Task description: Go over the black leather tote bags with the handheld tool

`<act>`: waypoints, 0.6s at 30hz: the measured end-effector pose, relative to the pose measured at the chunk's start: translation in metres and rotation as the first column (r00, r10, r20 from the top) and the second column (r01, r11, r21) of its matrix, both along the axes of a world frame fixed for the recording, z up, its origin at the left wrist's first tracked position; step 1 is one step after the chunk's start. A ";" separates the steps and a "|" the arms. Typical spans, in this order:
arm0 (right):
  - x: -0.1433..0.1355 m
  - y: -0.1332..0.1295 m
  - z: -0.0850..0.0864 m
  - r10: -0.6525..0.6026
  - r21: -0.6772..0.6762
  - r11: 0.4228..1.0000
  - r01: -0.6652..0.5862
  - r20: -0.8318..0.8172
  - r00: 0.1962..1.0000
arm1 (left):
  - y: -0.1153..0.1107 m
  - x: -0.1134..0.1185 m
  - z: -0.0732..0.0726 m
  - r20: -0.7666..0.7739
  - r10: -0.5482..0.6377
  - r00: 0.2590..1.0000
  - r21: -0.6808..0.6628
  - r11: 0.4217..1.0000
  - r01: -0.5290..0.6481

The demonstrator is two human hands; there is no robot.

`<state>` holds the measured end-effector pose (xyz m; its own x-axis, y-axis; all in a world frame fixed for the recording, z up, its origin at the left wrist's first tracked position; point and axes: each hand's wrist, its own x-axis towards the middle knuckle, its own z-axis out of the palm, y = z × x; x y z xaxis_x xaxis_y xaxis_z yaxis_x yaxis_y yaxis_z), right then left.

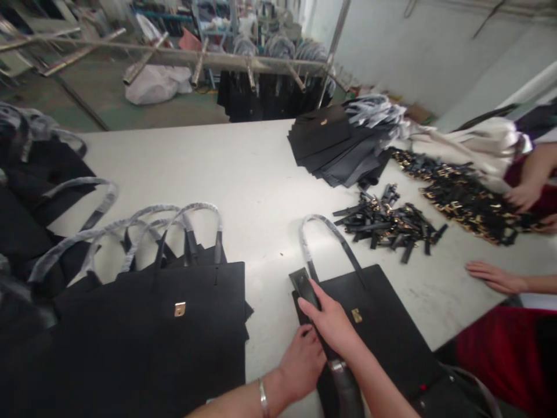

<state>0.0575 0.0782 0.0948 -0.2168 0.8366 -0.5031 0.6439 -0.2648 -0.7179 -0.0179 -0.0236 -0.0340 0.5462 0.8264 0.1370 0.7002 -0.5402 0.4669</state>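
Observation:
My right hand [333, 319] is wrapped over a long, narrow black piece [299, 281] that has a flat squared end and a metal-coloured band lower down; its exact kind is unclear. Below and to the left, my left hand [302, 360], with a silver bracelet [263, 397] on the wrist, has curled fingers close against the same piece. What those fingers pinch is hidden. Under and right of my hands lies a black handbag [387, 313] with a gold lock plate [357, 315] and a plastic-wrapped handle [324, 219].
Overlapping black handbags [209, 337] fill the left of the white table [261, 157]. Small black straps [387, 220] lie heaped at right, near fanned black bag pieces [335, 142] and a buckle pile [465, 197]. A co-worker's hand [496, 277] rests at right. Behind stands a metal rack [174, 55].

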 end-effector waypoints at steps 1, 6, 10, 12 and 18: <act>0.006 -0.001 0.006 -0.023 -0.002 1.000 0.023 -0.005 1.000 | 0.006 -0.001 0.003 0.012 0.053 0.999 -0.023 0.998 -0.052; 0.080 -0.030 0.038 -0.353 -0.169 0.928 0.331 -0.129 0.926 | 0.055 -0.019 0.040 -0.119 0.443 0.888 -0.091 0.886 -0.454; 0.152 -0.060 0.057 -0.673 -0.066 0.739 0.671 -0.113 0.731 | 0.090 -0.037 0.059 -0.151 0.537 0.830 -0.289 0.779 -0.556; 0.180 -0.076 0.062 -0.774 -0.045 0.632 0.774 -0.080 0.628 | 0.100 -0.046 0.058 -0.117 0.560 0.820 -0.377 0.739 -0.558; 0.212 -0.122 0.055 -0.891 -0.112 0.451 0.885 -0.010 0.453 | 0.113 -0.071 0.046 0.057 0.634 0.771 -0.533 0.672 -0.514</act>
